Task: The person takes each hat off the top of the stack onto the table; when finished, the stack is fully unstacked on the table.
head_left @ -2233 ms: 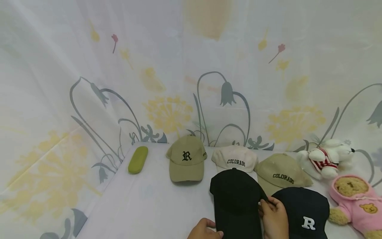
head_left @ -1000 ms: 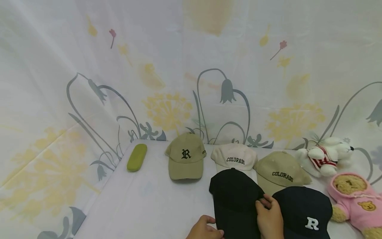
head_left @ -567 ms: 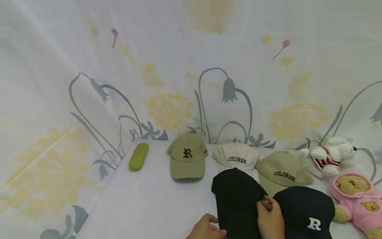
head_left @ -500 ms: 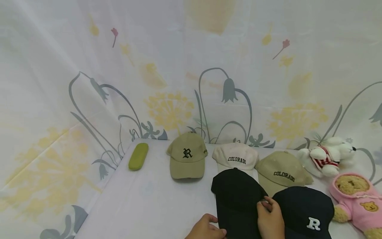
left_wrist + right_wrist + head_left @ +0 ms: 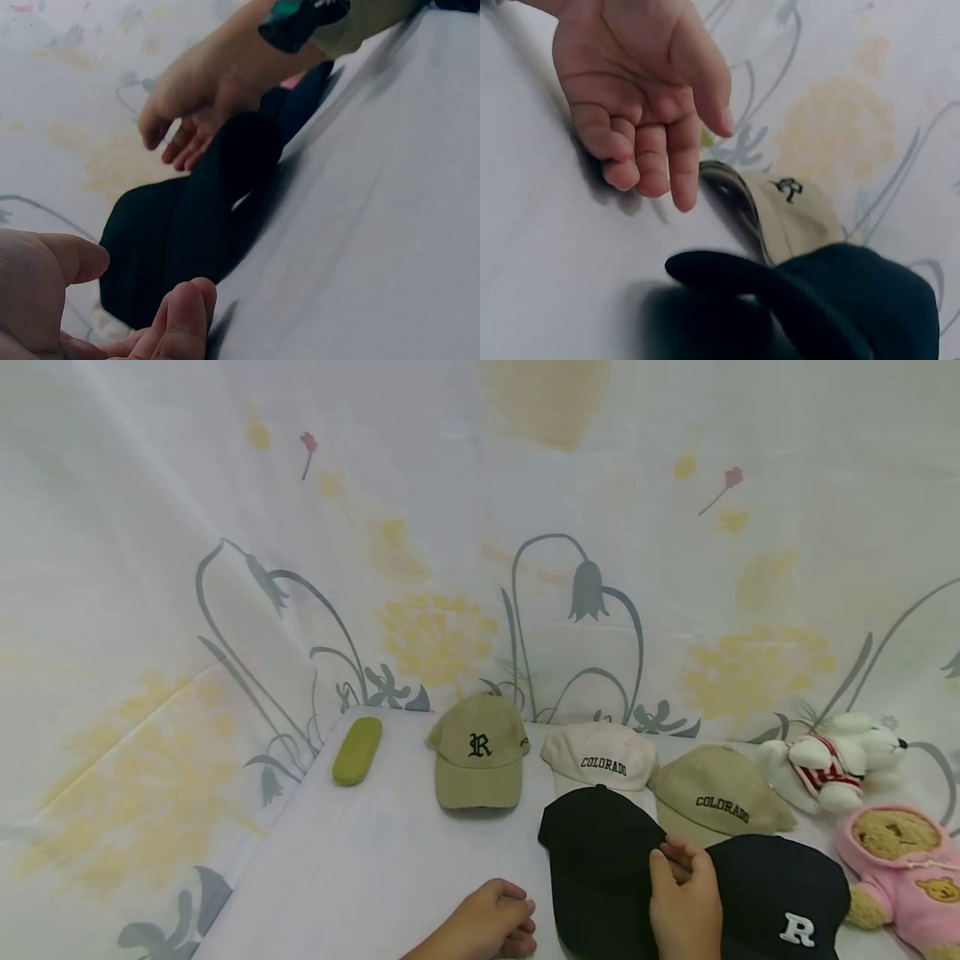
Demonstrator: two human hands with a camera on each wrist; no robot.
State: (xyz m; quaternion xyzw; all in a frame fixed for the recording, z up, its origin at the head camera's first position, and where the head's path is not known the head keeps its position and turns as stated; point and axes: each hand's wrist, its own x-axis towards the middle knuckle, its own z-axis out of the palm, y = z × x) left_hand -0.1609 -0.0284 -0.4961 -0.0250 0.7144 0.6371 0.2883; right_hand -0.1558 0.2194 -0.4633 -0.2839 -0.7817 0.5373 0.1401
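A plain black cap (image 5: 600,877) lies on the white surface, brim toward me, in the head view. My left hand (image 5: 487,922) is off the cap, just left of its brim, with fingers loosely bent and nothing in them; the right wrist view shows the palm of this left hand (image 5: 634,112). My right hand (image 5: 686,893) overlaps the cap's right edge. In the left wrist view this right hand (image 5: 199,97) hovers over the cap (image 5: 161,247), a gap showing between thumb and loose fingers. A navy cap (image 5: 780,885) with a white R sits to its right.
Behind stand a khaki cap (image 5: 480,756) with a black R, a cream Colorado cap (image 5: 600,752) and a khaki Colorado cap (image 5: 712,785). A green case (image 5: 357,752) lies at the left. A white plush toy (image 5: 836,764) and a pink-hooded bear (image 5: 900,868) are at the right.
My left hand has let go of the black cap's brim and moved left and away. The right hand has loosened at the cap's side. The view has shifted slightly.
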